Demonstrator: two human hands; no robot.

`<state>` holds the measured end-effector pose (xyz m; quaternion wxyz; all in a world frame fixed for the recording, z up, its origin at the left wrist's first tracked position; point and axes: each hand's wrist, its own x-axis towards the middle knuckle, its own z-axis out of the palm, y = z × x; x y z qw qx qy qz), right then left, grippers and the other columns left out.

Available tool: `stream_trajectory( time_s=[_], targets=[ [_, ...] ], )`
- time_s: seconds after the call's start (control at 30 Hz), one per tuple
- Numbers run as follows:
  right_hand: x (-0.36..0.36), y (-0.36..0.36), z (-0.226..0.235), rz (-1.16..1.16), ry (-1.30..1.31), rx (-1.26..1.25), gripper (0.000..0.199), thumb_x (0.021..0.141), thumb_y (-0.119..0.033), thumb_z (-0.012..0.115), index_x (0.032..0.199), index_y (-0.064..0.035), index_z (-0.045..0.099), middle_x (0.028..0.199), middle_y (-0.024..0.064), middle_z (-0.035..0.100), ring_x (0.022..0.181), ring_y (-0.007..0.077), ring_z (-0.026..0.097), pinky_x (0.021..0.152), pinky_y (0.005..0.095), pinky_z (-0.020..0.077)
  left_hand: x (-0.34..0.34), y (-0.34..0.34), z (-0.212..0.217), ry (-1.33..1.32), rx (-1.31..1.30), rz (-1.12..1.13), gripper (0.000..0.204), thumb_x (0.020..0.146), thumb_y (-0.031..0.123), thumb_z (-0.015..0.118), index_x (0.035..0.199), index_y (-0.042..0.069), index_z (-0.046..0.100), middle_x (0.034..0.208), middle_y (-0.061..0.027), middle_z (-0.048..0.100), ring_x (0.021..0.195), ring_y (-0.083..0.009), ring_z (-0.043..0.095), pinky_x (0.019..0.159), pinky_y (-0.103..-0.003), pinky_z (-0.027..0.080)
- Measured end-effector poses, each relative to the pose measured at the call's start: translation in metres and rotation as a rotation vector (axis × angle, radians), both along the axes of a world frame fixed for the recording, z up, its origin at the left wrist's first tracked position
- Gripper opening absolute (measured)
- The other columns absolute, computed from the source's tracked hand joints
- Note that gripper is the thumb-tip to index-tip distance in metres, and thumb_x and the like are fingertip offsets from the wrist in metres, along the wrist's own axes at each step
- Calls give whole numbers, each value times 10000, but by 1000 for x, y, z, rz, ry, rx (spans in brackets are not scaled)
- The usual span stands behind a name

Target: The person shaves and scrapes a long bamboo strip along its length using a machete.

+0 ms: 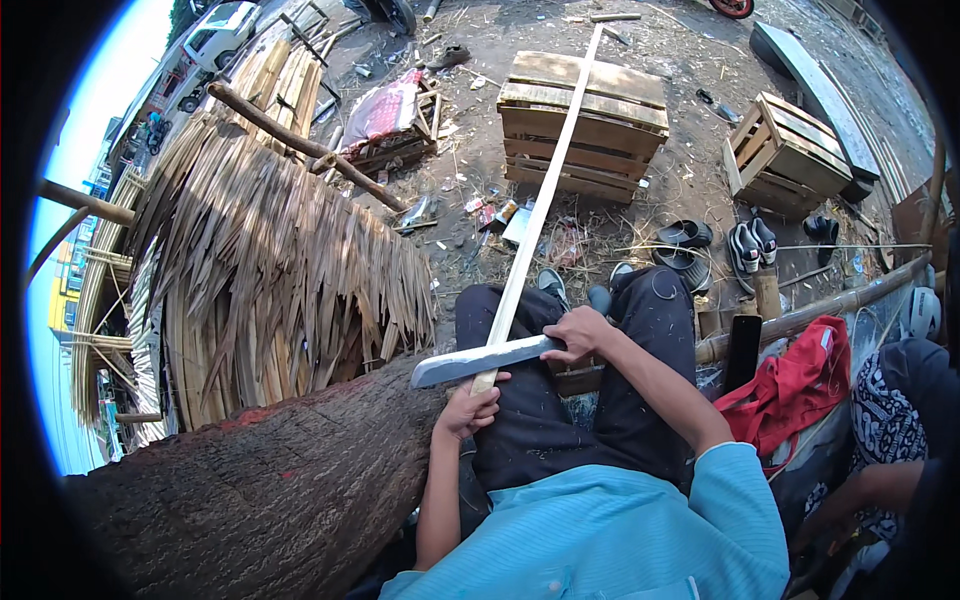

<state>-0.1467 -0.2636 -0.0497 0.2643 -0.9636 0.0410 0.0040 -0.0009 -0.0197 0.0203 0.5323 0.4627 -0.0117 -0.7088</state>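
Observation:
My right hand [580, 335] is closed round the handle of a machete [450, 368]. Its broad grey blade points left and lies across a long, pale bamboo strip [550, 195], close to the strip's near end. Just below the blade, my left hand [468, 408] grips that end. From there the strip runs away from me between my knees, passing over a wooden crate [585, 120]. The handle is mostly hidden by my fingers. Whether the edge bites into the strip, I cannot tell.
A thick tree trunk [270, 490] lies at my left, beside a dry-leaf thatch [270, 250]. Another crate [790, 155], sneakers [752, 245] and sandals [683, 255] are ahead right. Nearby are a red cloth [790, 390], a black phone [742, 350] and another person's arm [865, 495].

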Motion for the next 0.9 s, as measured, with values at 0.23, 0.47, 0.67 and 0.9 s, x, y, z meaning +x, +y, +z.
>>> stream_trajectory(
  time_s=[0.23,0.47,0.67,0.9],
  targets=[
    [16,-35,3,-645,195,267,641,826,-607,425,879,-5,636,821,255,622,842,399,606,756,456,481,-1,-5,1,-24,-11,-24,443,862,88,584,1262,-10,420,636,56,379,431,0,257,350,-158,199],
    [1,-18,-13,-188,27,152,574,791,-628,472,863,-87,649,701,214,602,710,384,603,648,455,476,4,-2,0,-5,-11,-23,450,868,95,573,1271,-8,400,651,40,372,428,-3,256,338,-157,199],
    [13,-13,-16,-181,52,57,577,806,-618,453,835,-70,633,673,203,602,686,389,604,631,459,476,5,-4,-2,28,19,19,392,884,71,545,1249,-12,426,626,49,359,426,-8,247,345,-164,195],
    [12,-23,-15,-560,102,334,602,833,-594,432,848,-25,625,768,249,605,786,398,601,729,471,473,3,-6,-2,-15,13,-26,407,879,94,560,1248,-8,424,623,50,357,422,-4,250,337,-158,195]
  ],
)
